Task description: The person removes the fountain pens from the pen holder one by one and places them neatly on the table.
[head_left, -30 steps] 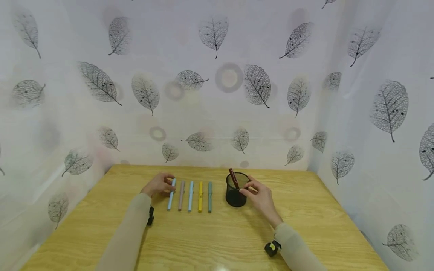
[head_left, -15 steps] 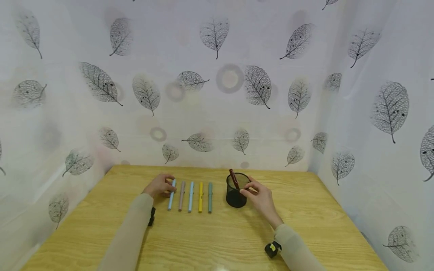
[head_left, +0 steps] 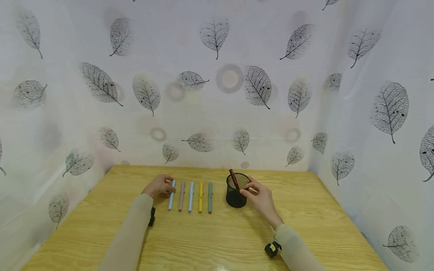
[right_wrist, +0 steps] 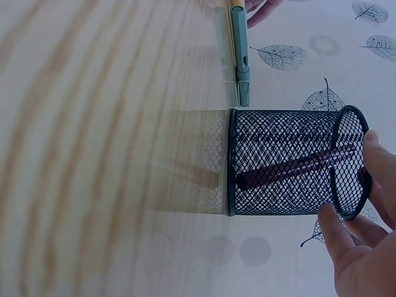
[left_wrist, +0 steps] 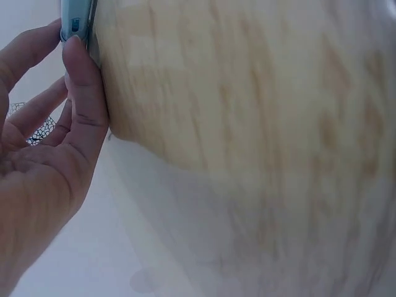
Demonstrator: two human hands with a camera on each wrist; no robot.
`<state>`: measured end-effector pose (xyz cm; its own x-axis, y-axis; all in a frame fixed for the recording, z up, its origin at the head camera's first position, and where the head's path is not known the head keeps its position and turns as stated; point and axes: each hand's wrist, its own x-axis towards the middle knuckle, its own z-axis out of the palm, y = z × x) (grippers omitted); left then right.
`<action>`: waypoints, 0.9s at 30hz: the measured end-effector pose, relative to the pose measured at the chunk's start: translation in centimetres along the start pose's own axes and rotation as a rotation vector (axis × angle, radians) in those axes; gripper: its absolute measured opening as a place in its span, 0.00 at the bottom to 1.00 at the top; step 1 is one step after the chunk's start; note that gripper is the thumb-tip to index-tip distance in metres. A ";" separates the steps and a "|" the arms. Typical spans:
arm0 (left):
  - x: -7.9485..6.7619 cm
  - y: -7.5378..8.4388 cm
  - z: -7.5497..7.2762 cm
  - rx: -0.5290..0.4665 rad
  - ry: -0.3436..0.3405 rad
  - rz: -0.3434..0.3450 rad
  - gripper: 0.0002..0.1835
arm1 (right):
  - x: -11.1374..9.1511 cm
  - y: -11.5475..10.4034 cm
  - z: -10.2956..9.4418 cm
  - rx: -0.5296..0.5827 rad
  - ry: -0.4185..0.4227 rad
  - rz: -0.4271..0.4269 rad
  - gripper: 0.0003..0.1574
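My left hand (head_left: pixel 160 186) pinches the upper end of the leftmost light blue pen (head_left: pixel 171 199) between thumb and fingers. The left wrist view shows the thumb and index finger at the light blue pen (left_wrist: pixel 75 18), by its slotted part. On the right, my right hand (head_left: pixel 260 197) holds the rim of a black mesh pen holder (head_left: pixel 236 198), which stands upright on the table. Inside it a dark red pen (head_left: pixel 233 177) leans, its top above the rim; the mesh shows its length in the right wrist view. Thumb and fingers lie around the rim (right_wrist: pixel 337 162) there.
Right of the held pen, a mauve pen (head_left: pixel 181 196), another light blue pen (head_left: pixel 191 197), a yellow pen (head_left: pixel 200 197) and a green pen (head_left: pixel 210 198) lie in a row on the wooden table (head_left: pixel 203 241). A leaf-patterned curtain (head_left: pixel 217 113) borders the table's back and sides.
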<state>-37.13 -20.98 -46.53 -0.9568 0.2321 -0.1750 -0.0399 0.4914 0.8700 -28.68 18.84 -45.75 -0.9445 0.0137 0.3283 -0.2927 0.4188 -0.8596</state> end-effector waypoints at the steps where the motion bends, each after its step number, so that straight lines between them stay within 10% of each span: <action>1: 0.0 -0.1 0.0 -0.003 -0.004 0.002 0.33 | 0.0 0.0 0.0 -0.002 0.001 0.002 0.11; 27: 0.7 -0.3 -0.6 -0.028 0.093 0.031 0.27 | -0.1 -0.3 -0.1 -0.002 -0.001 -0.004 0.10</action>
<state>-37.97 -21.48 -46.65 -0.9803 0.1672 -0.1055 -0.0168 0.4613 0.8871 -28.49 18.85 -45.50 -0.9435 0.0107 0.3311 -0.2961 0.4209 -0.8574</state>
